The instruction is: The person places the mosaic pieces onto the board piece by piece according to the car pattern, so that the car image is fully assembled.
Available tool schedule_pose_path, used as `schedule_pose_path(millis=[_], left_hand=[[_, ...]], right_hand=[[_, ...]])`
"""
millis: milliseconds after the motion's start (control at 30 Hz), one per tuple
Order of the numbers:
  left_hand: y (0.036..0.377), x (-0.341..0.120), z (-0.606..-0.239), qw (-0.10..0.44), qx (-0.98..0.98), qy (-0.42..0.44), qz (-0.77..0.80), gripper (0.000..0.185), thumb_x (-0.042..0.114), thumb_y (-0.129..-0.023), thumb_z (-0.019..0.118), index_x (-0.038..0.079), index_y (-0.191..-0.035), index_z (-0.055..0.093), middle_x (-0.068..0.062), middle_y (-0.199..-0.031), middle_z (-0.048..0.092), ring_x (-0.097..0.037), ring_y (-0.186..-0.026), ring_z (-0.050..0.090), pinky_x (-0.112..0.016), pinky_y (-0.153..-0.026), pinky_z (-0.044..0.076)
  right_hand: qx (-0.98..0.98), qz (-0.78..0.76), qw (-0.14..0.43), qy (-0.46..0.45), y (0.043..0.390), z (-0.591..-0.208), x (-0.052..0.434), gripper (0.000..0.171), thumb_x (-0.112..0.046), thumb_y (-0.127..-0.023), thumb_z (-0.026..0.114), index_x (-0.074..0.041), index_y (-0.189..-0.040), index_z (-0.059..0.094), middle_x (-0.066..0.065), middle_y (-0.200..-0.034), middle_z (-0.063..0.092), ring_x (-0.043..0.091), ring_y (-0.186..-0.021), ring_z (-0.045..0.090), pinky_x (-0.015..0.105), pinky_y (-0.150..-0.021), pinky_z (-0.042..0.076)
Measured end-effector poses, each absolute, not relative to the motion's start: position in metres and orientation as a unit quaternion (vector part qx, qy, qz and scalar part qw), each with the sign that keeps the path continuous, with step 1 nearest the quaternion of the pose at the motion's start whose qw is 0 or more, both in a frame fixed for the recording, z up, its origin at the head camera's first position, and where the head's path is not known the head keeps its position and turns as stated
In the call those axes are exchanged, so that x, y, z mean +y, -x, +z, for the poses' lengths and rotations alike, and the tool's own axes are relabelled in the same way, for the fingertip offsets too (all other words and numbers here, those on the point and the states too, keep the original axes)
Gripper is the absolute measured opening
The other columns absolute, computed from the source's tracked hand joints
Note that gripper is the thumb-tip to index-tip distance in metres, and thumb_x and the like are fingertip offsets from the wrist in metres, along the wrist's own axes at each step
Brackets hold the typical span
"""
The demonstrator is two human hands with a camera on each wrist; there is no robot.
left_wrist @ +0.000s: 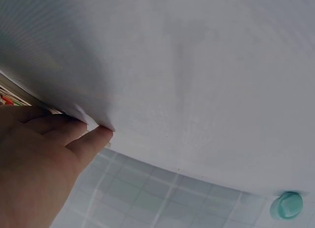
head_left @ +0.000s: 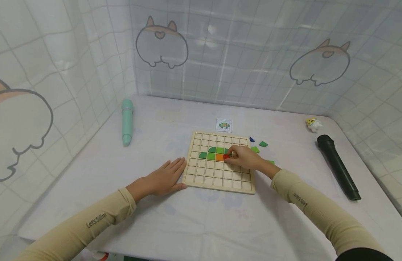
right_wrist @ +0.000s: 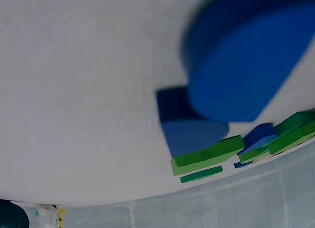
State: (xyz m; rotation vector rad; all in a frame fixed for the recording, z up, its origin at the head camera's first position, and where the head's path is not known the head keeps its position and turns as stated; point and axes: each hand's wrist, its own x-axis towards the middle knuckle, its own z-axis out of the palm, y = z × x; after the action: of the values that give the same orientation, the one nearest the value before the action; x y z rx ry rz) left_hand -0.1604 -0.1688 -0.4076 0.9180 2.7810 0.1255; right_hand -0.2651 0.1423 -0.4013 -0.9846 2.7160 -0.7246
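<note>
A red tile (head_left: 226, 156) is pinched by the right hand (head_left: 246, 158) over the wooden grid board (head_left: 220, 181), probably half-seated beside the orange tile (head_left: 219, 157); it should be squared, then pressed flat. The board is steadied by the flat left hand (head_left: 165, 177).

The left beige fabric sleeve (head_left: 90, 221) carries the dark printed words "Let's Slim". The right beige fabric sleeve (head_left: 305, 203) shows the same print, seen upside down.
</note>
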Motion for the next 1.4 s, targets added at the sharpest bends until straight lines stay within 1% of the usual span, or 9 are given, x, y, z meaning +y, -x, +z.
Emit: schedule_pose_path(millis=[133,333,533,700,900,1067,1233,1333,1400], left_hand=[[0.160,-0.168,-0.406,0.102,0.944,-0.311,0.045,0.078,0.046,-0.099,0.043,-0.009,-0.147,0.017,-0.024,-0.153,0.014,-0.035,-0.141,0.012,-0.053,-0.110,0.015],[0.159,-0.168,-0.405,0.103,0.944,-0.310,0.048,0.078,0.046,-0.099,0.044,-0.010,-0.147,0.018,-0.024,-0.153,0.014,-0.035,-0.141,0.013,-0.053,-0.109,0.016],[0.159,-0.168,-0.406,0.102,0.944,-0.310,0.045,0.079,0.047,-0.099,0.044,-0.009,-0.147,0.017,-0.024,-0.153,0.014,-0.035,-0.141,0.013,-0.053,-0.109,0.016],[0.159,-0.168,-0.405,0.104,0.944,-0.309,0.046,0.079,0.047,-0.099,0.043,-0.009,-0.147,0.017,-0.024,-0.153,0.014,-0.035,-0.141,0.013,-0.053,-0.110,0.015],[0.158,-0.168,-0.404,0.103,0.944,-0.310,0.048,0.078,0.047,-0.099,0.044,-0.009,-0.147,0.018,-0.024,-0.153,0.014,-0.035,-0.141,0.013,-0.053,-0.109,0.016],[0.158,-0.167,-0.404,0.107,0.944,-0.308,0.050,0.078,0.046,-0.099,0.044,-0.009,-0.147,0.018,-0.024,-0.153,0.015,-0.035,-0.140,0.014,-0.053,-0.109,0.016],[0.158,-0.167,-0.404,0.109,0.945,-0.306,0.049,0.078,0.046,-0.099,0.044,-0.009,-0.147,0.018,-0.024,-0.153,0.015,-0.035,-0.141,0.013,-0.053,-0.110,0.016],[0.158,-0.167,-0.404,0.110,0.945,-0.304,0.045,0.078,0.046,-0.099,0.044,-0.009,-0.147,0.017,-0.023,-0.153,0.014,-0.035,-0.141,0.013,-0.052,-0.110,0.015],[0.159,-0.167,-0.404,0.112,0.945,-0.305,0.046,0.078,0.047,-0.099,0.043,-0.009,-0.147,0.017,-0.023,-0.153,0.014,-0.035,-0.141,0.012,-0.052,-0.110,0.015]], right_hand=[[0.909,-0.244,0.077,0.329,0.265,-0.400,0.142,0.030,-0.030,-0.090,0.066,-0.003,-0.103,0.061,-0.002,-0.059,0.047,0.008,-0.047,0.035,0.022,-0.046,0.031],[0.911,-0.233,0.059,0.336,0.264,-0.401,0.138,0.026,-0.028,-0.094,0.062,-0.003,-0.102,0.062,-0.002,-0.061,0.049,0.008,-0.044,0.035,0.023,-0.044,0.030],[0.919,-0.216,0.056,0.324,0.262,-0.400,0.135,0.023,-0.025,-0.094,0.062,-0.004,-0.100,0.062,-0.002,-0.063,0.051,0.009,-0.046,0.037,0.024,-0.046,0.032],[0.919,-0.214,0.058,0.325,0.262,-0.400,0.137,0.024,-0.028,-0.093,0.063,-0.005,-0.098,0.061,-0.002,-0.063,0.053,0.009,-0.047,0.039,0.024,-0.046,0.032],[0.919,-0.225,0.063,0.317,0.263,-0.399,0.141,0.024,-0.028,-0.094,0.061,-0.005,-0.102,0.060,-0.001,-0.064,0.051,0.010,-0.047,0.038,0.024,-0.046,0.033],[0.925,-0.229,0.045,0.300,0.265,-0.392,0.155,0.024,-0.025,-0.095,0.060,-0.003,-0.106,0.059,0.000,-0.062,0.047,0.011,-0.047,0.037,0.025,-0.046,0.032],[0.935,-0.212,0.015,0.285,0.270,-0.384,0.178,0.025,-0.020,-0.095,0.059,0.001,-0.110,0.057,0.000,-0.062,0.047,0.010,-0.046,0.037,0.025,-0.046,0.033],[0.945,-0.200,0.004,0.260,0.274,-0.383,0.196,0.028,-0.018,-0.095,0.059,0.004,-0.113,0.056,0.001,-0.061,0.047,0.011,-0.045,0.036,0.025,-0.044,0.032],[0.955,-0.192,0.008,0.225,0.276,-0.383,0.207,0.029,-0.019,-0.095,0.058,0.004,-0.113,0.055,0.002,-0.061,0.048,0.011,-0.045,0.037,0.025,-0.044,0.032]])
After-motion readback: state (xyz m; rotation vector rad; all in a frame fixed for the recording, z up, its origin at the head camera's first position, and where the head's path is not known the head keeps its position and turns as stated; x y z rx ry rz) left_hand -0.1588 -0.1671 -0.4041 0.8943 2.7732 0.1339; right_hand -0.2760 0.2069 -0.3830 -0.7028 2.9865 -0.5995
